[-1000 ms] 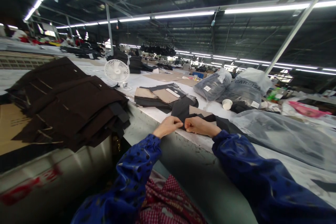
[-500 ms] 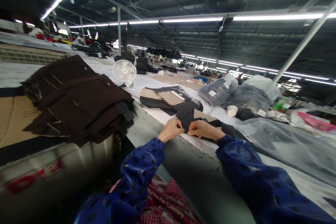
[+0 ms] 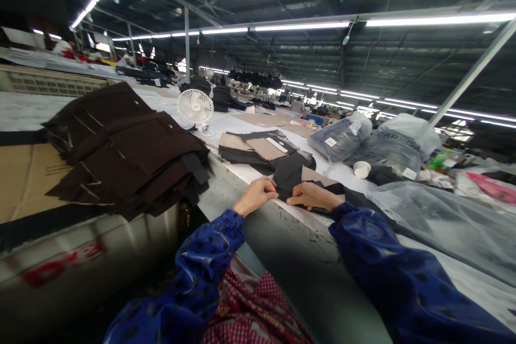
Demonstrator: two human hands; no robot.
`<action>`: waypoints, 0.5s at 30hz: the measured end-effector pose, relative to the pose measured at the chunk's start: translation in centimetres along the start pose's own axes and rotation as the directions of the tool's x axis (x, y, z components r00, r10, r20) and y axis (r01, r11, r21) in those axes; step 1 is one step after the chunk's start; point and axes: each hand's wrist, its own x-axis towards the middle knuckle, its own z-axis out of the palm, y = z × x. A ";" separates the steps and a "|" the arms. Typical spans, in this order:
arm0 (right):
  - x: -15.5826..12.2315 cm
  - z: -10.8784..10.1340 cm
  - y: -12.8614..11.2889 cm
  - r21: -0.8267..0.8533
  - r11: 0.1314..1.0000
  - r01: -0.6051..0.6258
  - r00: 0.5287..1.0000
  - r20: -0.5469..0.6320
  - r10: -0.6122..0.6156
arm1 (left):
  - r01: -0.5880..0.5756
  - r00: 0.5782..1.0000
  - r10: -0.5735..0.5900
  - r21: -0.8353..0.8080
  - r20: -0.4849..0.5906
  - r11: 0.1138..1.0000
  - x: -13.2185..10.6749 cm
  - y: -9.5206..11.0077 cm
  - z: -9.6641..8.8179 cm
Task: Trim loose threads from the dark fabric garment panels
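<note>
A dark fabric piece [image 3: 288, 173] lies at the table's near edge, between and beyond my two hands. My left hand [image 3: 257, 196] is closed in a pinch at its near left corner, thumb and forefinger pressed together. At its near edge my right hand [image 3: 313, 196] has thumb and forefinger closed on the cloth, the other fingers curled under. A tan piece [image 3: 316, 176] shows behind the right hand, among more dark cloth. Just beyond is a loose pile of dark cut pieces [image 3: 242, 160], with a tan panel [image 3: 266, 148] and a white strip on top.
Stacked dark brown cut pieces [image 3: 141, 153] hang over a white bin [image 3: 92, 258] at left. A small white fan [image 3: 195, 107] stands behind. To the right are bagged dark goods [image 3: 341, 137], a white cup [image 3: 362, 169] and clear plastic sheeting [image 3: 439, 220].
My left hand has shifted slightly left and up, so the gap between my hands is wider. My right hand stays at the cloth's near edge. The view has turned a little left.
</note>
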 end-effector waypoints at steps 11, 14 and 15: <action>-0.2 -0.1 -0.9 -0.037 0.999 -0.011 1.000 0.020 0.012 | 0.018 0.998 -0.013 0.109 -0.054 0.994 0.0 0.7 0.8; -0.3 -0.1 -1.0 -0.044 0.999 -0.014 1.000 0.017 0.015 | 0.045 0.997 -0.036 0.115 -0.075 0.992 0.3 0.7 1.0; -0.4 -0.1 -1.0 -0.047 0.999 -0.014 1.000 0.017 0.015 | 0.051 0.996 -0.043 0.116 -0.078 0.992 0.3 0.7 1.0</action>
